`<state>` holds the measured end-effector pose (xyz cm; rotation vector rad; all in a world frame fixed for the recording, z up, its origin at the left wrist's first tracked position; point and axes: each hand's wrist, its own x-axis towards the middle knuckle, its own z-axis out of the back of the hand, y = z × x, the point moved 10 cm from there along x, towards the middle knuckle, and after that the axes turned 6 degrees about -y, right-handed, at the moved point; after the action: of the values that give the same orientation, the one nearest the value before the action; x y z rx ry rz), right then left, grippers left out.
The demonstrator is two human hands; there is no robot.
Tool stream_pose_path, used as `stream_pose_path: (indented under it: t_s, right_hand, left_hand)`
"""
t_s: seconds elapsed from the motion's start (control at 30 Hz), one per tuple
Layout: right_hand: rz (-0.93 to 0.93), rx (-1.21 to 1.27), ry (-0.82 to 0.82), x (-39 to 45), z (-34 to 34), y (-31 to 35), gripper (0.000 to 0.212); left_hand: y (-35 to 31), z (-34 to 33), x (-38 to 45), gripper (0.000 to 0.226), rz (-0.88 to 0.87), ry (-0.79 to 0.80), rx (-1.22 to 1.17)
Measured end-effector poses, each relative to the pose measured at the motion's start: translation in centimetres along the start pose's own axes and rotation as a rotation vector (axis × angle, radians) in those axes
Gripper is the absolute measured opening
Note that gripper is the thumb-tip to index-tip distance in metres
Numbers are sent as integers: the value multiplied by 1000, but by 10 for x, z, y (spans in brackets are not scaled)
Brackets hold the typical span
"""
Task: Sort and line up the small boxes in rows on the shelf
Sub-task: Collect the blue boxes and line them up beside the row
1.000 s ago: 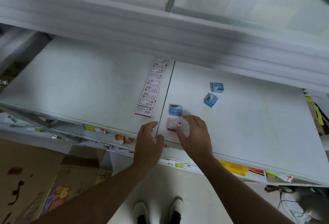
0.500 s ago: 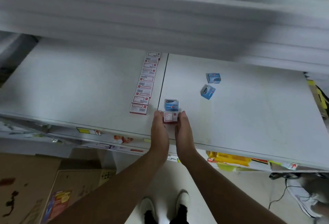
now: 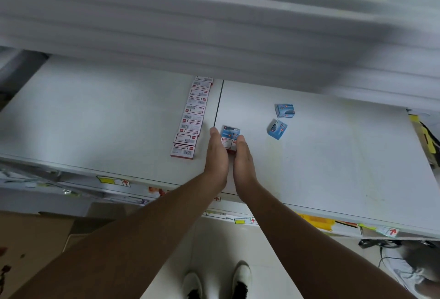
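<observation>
Flanking 2 boxes point(image 3: 229, 139) (touching), left hand point(image 3: 216, 156) and right hand point(image 3: 243, 158) press with straight fingers.

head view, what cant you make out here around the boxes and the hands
- Head view: the red and white box between the left hand and right hand; its sides are hidden by the palms.
- The far end of the row of boxes is cut off by the blurred upper shelf.
- Print on the loose blue boxes is too small to read.
</observation>
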<state>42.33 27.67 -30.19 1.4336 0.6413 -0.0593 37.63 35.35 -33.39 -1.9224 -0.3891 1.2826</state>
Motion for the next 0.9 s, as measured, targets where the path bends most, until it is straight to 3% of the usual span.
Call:
stream_pose_path:
  t_s: [0.13,0.4,0.53,0.67,0.9]
  right_hand:
    - [5,-75,5,13,1,10,51]
    - [59,-244,-18,-5,32,30,39]
    - [160,-410,-30,-23,49,48,66]
    - [248,-642,25,-50,55,79,52]
    - [466,-1243,44,-98,58,126,62]
  left_hand:
    - [-14,-9,-2,75,47,22,-18]
    - [-77,20,-46,38,-178,-16,348]
    - [-91,35,-60,40,-310,49,608]
    - [-101,49,-80,53,-506,101,942]
    - [-128,31,-146,59,-874,184,1528]
